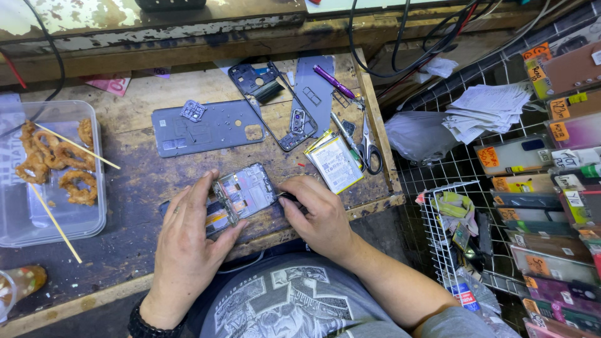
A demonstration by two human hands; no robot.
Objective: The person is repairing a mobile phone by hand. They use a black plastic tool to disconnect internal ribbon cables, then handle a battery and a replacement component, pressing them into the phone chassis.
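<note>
We see an opened phone (241, 197), back off, metal shields and an orange strip exposed, lying at the front of the desk (144, 181). Desk is worn dark wood, cluttered: grey back cover (206, 128), phone frame (269, 103), battery (335, 164), scissors (369, 147), plastic tub (19, 225) of fried rings. Wire rack (438, 225) of phone cases to the right. Left hand (188, 250) pinches the phone's left end, grip narrow around it. Right hand (319, 216) holds a thin tool (287, 196) at the phone's right edge, fingers closed on it.

plastic box w/ fried rings (62, 169), scissors (370, 145), phone battery (335, 164), grey back cover (210, 128)
</note>
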